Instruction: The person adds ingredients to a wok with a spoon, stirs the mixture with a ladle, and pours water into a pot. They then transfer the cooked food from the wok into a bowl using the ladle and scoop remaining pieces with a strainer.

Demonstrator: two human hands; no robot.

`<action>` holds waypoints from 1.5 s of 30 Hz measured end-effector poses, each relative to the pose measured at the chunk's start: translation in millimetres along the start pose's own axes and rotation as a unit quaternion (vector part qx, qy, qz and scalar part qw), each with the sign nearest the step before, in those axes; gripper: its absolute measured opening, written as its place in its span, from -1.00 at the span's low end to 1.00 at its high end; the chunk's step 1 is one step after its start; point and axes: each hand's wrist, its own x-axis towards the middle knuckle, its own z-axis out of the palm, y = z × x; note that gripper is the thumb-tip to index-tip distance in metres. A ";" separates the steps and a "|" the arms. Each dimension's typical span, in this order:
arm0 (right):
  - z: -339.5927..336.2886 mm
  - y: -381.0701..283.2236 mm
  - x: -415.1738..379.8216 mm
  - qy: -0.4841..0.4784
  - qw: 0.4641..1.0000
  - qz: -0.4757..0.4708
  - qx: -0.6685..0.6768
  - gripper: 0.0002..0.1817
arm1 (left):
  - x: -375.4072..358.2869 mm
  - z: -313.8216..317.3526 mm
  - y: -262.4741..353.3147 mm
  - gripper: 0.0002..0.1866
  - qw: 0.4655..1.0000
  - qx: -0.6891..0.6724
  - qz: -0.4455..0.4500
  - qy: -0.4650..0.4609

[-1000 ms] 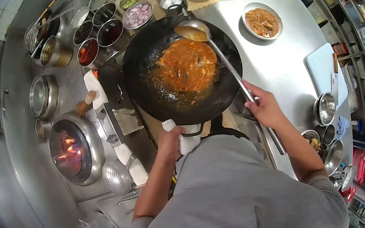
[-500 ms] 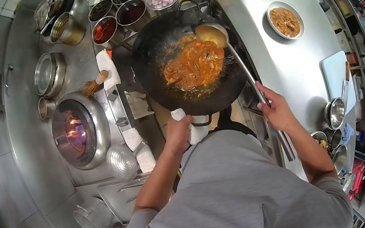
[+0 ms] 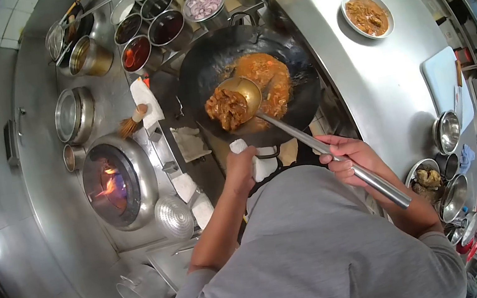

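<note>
A black wok (image 3: 299, 76) is in front of me, off the burner, with brown-red saucy food (image 3: 267, 75) in it. My left hand (image 3: 240, 169) grips a folded white cloth (image 3: 264, 167) at the wok's near handle. The fingers of my right hand (image 3: 350, 158) are wrapped round the long steel handle of a ladle (image 3: 249, 91). The ladle's bowl is inside the wok, against dark chunks of food (image 3: 226, 108) on the left side. Loose sauce lies to the right of the bowl.
A lit burner (image 3: 111, 189) stands at the left, with a perforated skimmer (image 3: 174, 218) and a bamboo brush (image 3: 133, 122) nearby. Sauce pots and sliced onions (image 3: 205, 4) line the back. On the right counter are a plate of food (image 3: 367, 15), a white board (image 3: 443, 83) and metal bowls (image 3: 449, 132).
The ladle has swung from the wok's upper right to its lower left, and chunks are now gathered at its bowl. My right hand has moved slightly down and turned. The left still grips the cloth.
</note>
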 end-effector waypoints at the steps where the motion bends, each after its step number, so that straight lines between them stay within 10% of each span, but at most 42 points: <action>1: 2.0 -1.3 -4.0 0.015 1.000 -0.006 -0.017 -0.47 | -3.2 1.3 4.1 -0.83 1.000 -0.002 -0.009 -0.005; 16: 43.1 -89.3 -140.2 -0.052 0.959 -0.271 -0.059 -0.49 | -2.0 71.6 38.0 -0.69 0.977 -0.084 -0.064 -0.185; 25: 48.3 -166.1 -152.3 0.150 0.853 -0.453 -0.210 -0.48 | 2.3 88.1 37.8 -0.71 0.987 -0.042 -0.068 -0.141; 45: -10.6 -217.9 -99.5 0.309 0.740 -0.501 -0.327 -0.25 | -10.8 61.2 30.3 -0.77 0.995 -0.058 -0.008 -0.081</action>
